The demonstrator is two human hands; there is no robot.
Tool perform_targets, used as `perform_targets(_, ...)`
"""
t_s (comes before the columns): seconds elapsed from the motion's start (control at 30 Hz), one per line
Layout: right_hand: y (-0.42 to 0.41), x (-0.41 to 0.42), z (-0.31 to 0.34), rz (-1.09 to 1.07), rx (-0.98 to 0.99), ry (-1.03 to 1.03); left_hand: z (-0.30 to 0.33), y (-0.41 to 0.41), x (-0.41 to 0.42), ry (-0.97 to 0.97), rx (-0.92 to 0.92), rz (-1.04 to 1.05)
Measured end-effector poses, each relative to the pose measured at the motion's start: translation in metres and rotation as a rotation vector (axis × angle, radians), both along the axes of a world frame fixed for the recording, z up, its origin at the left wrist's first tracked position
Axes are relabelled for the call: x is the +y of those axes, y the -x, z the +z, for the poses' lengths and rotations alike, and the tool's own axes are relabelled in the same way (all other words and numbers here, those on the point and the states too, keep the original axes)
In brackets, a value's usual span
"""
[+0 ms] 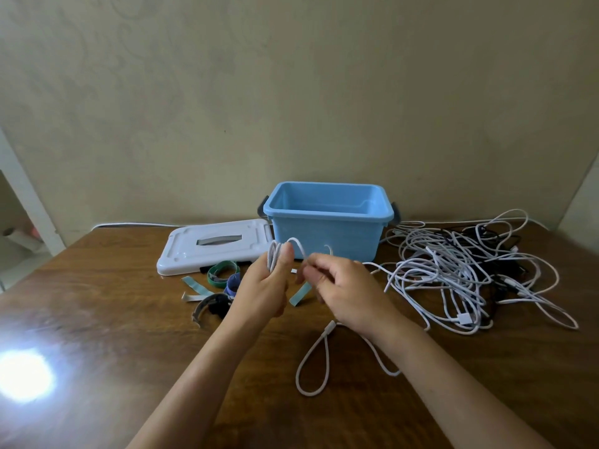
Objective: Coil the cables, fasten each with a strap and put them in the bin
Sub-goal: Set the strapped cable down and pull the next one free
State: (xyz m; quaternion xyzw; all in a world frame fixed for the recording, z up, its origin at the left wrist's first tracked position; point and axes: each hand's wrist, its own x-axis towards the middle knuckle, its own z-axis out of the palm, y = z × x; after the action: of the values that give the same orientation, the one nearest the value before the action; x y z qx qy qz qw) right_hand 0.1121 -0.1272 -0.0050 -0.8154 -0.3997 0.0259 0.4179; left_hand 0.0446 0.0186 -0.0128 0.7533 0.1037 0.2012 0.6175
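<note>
While two hands coil one white cable (312,358), one blue bin (327,218), one lid (214,246)

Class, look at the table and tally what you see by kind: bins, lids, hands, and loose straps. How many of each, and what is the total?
Bins: 1, the blue bin
Lids: 1, the white lid
Hands: 2, the left hand and the right hand
Straps: 5 that I can make out, among them a green strap; the cluster overlaps, so this is approximate
Total: 9

Beige wall (291,76) — wooden table (97,319)
</note>
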Motion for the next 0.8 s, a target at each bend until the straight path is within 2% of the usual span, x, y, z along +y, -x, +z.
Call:
perform_targets(0.2,0.009,0.009,-0.007,0.03,-0.069,0.035,-0.005,-0.001,-0.003,-0.099,-0.095,-0.039)
perform_targets(0.43,0.003,0.004,-0.001,-0.038,-0.167,0.195,0.0,-0.002,0.02,-0.002,-0.083,0.177)
perform_targets(0.53,0.009,0.008,-0.004,0.056,-0.114,0.203,0.0,-0.004,0.025,-0.012,-0.094,0.242)
perform_targets(0.6,0.02,0.017,-0.011,0.106,-0.111,0.206,0.001,-0.003,0.018,-0.004,-0.134,0.205)
perform_targets(0.7,0.03,0.027,-0.018,0.083,-0.077,0.183,0.006,-0.001,0.005,0.121,-0.2,0.133)
perform_targets(0.8,0.03,0.028,-0.015,0.038,-0.042,0.23,0.014,0.003,0.001,0.419,-0.25,0.138)
